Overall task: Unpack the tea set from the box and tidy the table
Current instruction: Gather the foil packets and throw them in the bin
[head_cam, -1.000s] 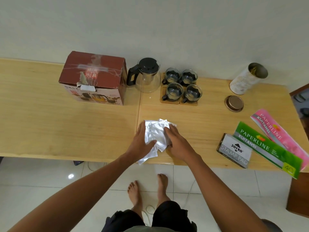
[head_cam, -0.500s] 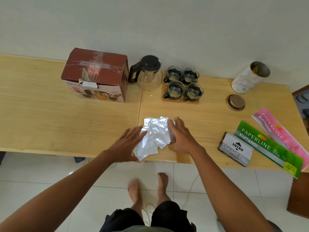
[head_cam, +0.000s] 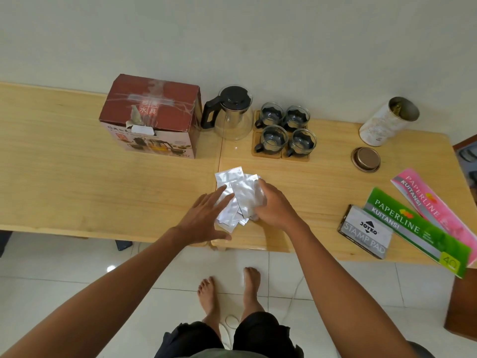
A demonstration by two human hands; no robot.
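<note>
A loose pile of silver foil sachets (head_cam: pixel 237 195) lies near the front edge of the wooden table (head_cam: pixel 77 182). My right hand (head_cam: pixel 273 205) curls around the pile's right side, fingers on the top sachet. My left hand (head_cam: pixel 206 215) lies flat with spread fingers, touching the pile's left side. Behind stand the red tea set box (head_cam: pixel 152 117), a glass teapot (head_cam: pixel 232 112) with black lid and handle, and several glass cups (head_cam: pixel 285 130) on wooden coasters.
At the right are an open white tin (head_cam: pixel 387 122), its round lid (head_cam: pixel 366 156), a Joyko stamp pad box (head_cam: pixel 366 231), a green Paperline receipt book (head_cam: pixel 418 228) and a pink one (head_cam: pixel 436 208). My bare feet stand on white floor tiles below the table edge.
My left hand slid left off the sachets, then came back to the pile's left side. My right hand stayed on the pile's right side, gathering the sachets.
</note>
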